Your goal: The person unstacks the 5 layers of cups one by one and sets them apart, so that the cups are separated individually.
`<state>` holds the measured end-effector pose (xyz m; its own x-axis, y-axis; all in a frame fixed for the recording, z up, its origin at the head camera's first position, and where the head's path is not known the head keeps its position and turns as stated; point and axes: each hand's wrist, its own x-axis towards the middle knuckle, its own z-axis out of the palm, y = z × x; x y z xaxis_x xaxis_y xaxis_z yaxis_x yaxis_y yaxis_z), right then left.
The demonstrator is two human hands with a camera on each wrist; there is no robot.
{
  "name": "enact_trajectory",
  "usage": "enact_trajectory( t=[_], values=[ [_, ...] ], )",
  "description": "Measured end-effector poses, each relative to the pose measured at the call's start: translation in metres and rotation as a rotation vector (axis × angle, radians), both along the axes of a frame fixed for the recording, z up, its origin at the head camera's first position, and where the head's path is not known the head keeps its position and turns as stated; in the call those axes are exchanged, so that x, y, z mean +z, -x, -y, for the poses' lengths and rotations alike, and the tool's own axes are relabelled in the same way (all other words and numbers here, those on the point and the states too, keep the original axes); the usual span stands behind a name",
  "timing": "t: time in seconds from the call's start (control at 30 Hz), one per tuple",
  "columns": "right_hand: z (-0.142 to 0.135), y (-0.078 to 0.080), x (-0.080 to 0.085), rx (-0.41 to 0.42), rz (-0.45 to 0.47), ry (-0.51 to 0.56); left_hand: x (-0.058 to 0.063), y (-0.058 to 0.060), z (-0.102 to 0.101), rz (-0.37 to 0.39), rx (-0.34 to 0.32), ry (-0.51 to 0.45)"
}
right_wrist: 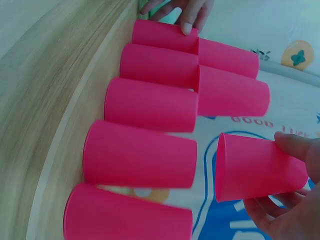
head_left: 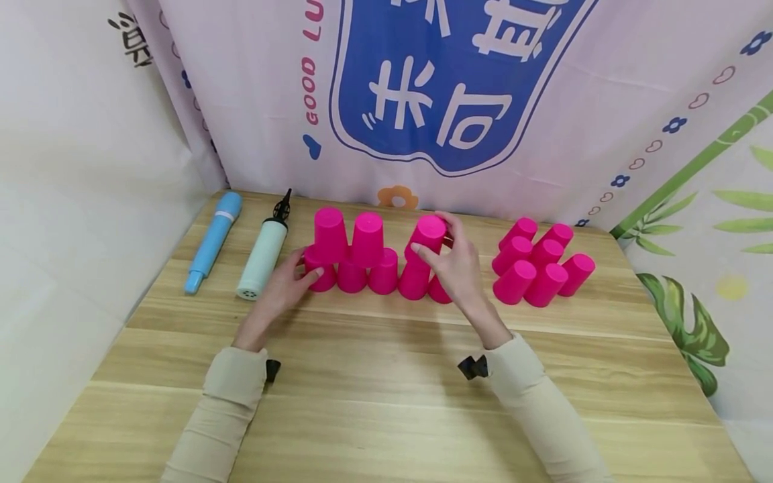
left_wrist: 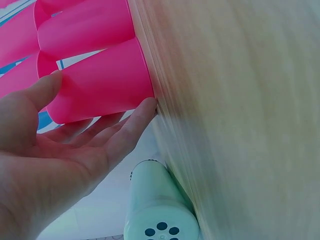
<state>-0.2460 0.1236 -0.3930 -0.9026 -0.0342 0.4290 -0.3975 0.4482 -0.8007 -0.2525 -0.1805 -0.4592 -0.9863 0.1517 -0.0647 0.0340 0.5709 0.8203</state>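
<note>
On the desk [head_left: 386, 402], bottom row: five pink cups [head_left: 383, 272], upside down, side by side, running left to right near the back edge.
Upper cups [head_left: 368, 239]: two, same pink, also upside down, resting on the left part of the row.
Cup look: bright plain pink, smooth sides, tapered, flat closed end up, wider rim down; no print visible.
Right hand [head_left: 461, 265]: holding the raised cup [right_wrist: 260, 167] between thumb and fingers.
Raised cup spot: over the right part of the row, mouth down, small gap to the cups below in right wrist view.
Left hand [head_left: 290, 282]: fingers fairly straight and spread, thumb and fingers touching the leftmost bottom cup [left_wrist: 105, 85].
Right-side cups [head_left: 546, 285]: seven seen, pink, upside down, bunched, apart from the row.
Left side: mint pump [head_left: 264, 258] with black nozzle, near left hand; blue stick [head_left: 211, 245] with pale band, farther left.
Backdrop: pale cloth [head_left: 253, 100], blue panel, white characters.
Sleeves [head_left: 537, 396]: beige, both arms.
</note>
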Motion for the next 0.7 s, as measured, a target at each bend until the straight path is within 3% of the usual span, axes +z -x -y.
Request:
enact_trajectory(
  t=[0.33, 0.7],
  values=[
    [-0.044, -0.019, -0.003, -0.113, -0.014, 0.039, 0.0, 0.0, 0.001, -0.011, -0.004, -0.006],
    [-0.069, -0.032, -0.009, -0.164, -0.033, 0.068, 0.0, 0.0, 0.0, -0.018, -0.012, 0.003]
  ],
)
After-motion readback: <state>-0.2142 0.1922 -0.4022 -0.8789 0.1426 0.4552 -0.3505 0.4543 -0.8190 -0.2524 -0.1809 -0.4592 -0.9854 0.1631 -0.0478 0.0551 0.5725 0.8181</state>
